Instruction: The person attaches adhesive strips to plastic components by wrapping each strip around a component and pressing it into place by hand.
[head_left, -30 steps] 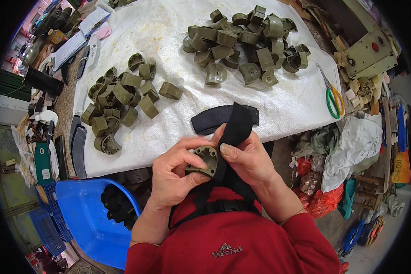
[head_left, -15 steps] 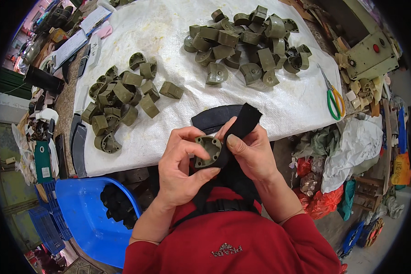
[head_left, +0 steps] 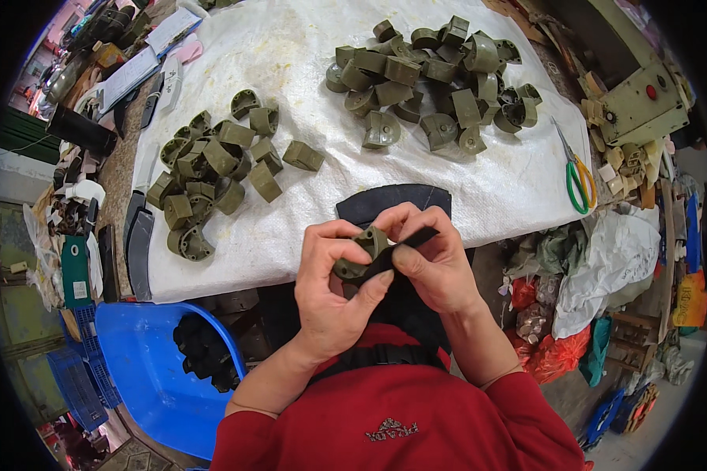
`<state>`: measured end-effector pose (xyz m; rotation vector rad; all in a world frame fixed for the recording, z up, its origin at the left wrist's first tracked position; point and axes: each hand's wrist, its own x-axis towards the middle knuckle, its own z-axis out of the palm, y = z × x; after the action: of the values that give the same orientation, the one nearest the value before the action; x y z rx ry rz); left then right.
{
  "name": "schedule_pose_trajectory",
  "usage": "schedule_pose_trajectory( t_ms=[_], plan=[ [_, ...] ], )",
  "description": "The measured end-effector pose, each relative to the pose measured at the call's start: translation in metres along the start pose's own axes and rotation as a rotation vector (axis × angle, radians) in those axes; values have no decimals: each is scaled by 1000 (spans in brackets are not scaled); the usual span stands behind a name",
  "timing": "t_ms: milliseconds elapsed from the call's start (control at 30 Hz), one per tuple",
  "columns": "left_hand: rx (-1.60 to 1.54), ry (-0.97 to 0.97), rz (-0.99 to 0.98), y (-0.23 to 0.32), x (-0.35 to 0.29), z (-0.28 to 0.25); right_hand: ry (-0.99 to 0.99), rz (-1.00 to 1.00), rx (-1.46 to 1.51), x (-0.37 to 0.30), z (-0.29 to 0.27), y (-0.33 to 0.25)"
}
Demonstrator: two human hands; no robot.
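My left hand [head_left: 331,292] grips an olive-green plastic bracket [head_left: 363,257] just in front of my chest. My right hand [head_left: 434,259] pinches a black webbing strap [head_left: 407,245] against that bracket; the strap runs down toward my red top. Both hands touch each other over the part, below the table's front edge. A flat black piece [head_left: 385,202] lies on the white sheet [head_left: 306,94] right behind my fingers. Two heaps of the same olive brackets rest on the sheet: one at the left [head_left: 212,169], one at the far right [head_left: 432,78].
Green-handled scissors [head_left: 577,177] lie at the sheet's right edge, beside an olive metal machine [head_left: 640,102]. A blue tub [head_left: 145,369] holding black parts stands at the lower left. Tools and clutter line the left side; bags and rags pile up at the right.
The long strap end that stood up above my hands has been pulled down and now lies short between my fingers. Both hands stay on the bracket, in about the same place.
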<state>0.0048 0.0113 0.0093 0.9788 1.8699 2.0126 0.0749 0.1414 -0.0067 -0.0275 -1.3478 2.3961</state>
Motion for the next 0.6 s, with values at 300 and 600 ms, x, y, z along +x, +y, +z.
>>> schedule_pose_trajectory(
  t_ms=[300,600],
  plan=[
    [-30,-198,102,0,6,-13,36,-43,-5,-2,2,1],
    [357,26,76,16,10,4,122,-292,-202,0,6,3]
  ],
)
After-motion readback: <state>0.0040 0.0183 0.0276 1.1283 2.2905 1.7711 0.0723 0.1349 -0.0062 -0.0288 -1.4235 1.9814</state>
